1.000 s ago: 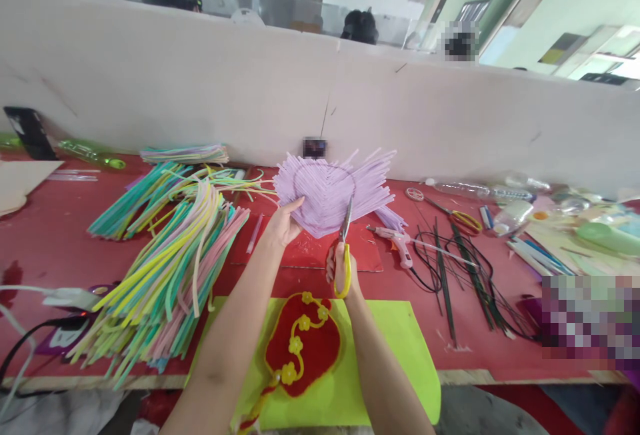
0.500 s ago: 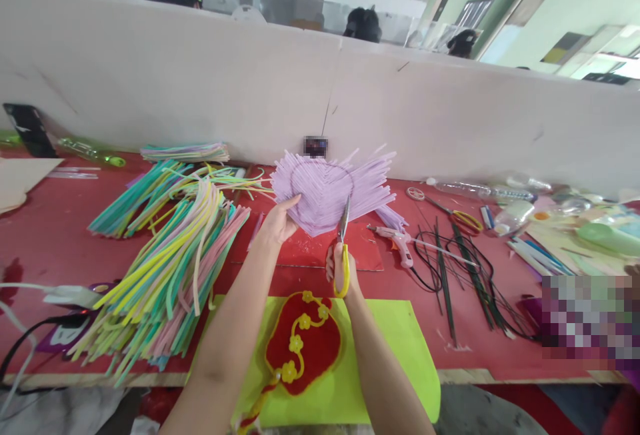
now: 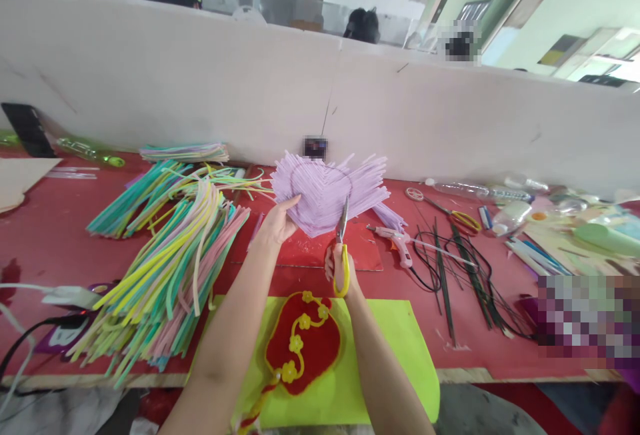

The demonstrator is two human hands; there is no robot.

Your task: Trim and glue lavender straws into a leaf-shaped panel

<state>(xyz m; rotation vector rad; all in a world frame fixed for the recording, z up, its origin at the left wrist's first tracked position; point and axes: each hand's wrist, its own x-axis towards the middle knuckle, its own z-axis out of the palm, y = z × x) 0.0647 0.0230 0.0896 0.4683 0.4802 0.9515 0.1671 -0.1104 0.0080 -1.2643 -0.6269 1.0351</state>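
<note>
The left hand [image 3: 277,222] grips the lilac heart-shaped panel of plastic strips [image 3: 325,192] at its left edge. The right hand [image 3: 340,272] is closed on yellow-handled scissors [image 3: 343,248]. The panel seems light and bendy, so holding it near the cut is best.

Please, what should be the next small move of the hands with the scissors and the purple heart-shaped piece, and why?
Probably a short snip upward along the drawn heart outline. The right hand holds the scissors with blades pointing up into the lower edge of the purple straw piece, which the left hand steadies. Uncut straw ends stick out past the outline on the right.
</note>
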